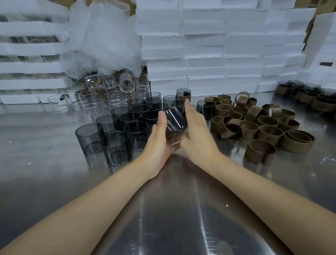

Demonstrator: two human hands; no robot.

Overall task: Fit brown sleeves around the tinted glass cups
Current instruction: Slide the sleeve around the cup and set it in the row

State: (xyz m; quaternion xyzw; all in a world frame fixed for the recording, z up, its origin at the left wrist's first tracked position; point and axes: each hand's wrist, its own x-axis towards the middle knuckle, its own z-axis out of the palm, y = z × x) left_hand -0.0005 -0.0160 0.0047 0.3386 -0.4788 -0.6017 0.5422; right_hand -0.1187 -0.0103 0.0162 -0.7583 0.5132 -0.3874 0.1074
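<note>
Cradles a tilted tinted glass cup (174, 123) in the left grip (160, 139), fingers curled round it, just left of the brown sleeves (259, 123). Lays the right grip (196, 132) flat, fingers straight, against it. Seemingly cup-in-hand stage; next needs reaching for a sleeve.

Brushed steel desk (50, 180), glossy with streaked reflections. Left of centre, a tight cluster of upright tinted glass cups (116, 147). Behind those, toward the back left, clear glass cups (89, 102), a few tipped over. To the right, a loose heap of brown sleeves (269, 136), some standing, some on edge. At the far right, sleeved cups (306, 99). Along the back edge, stacked white foam blocks (205, 68).
</note>
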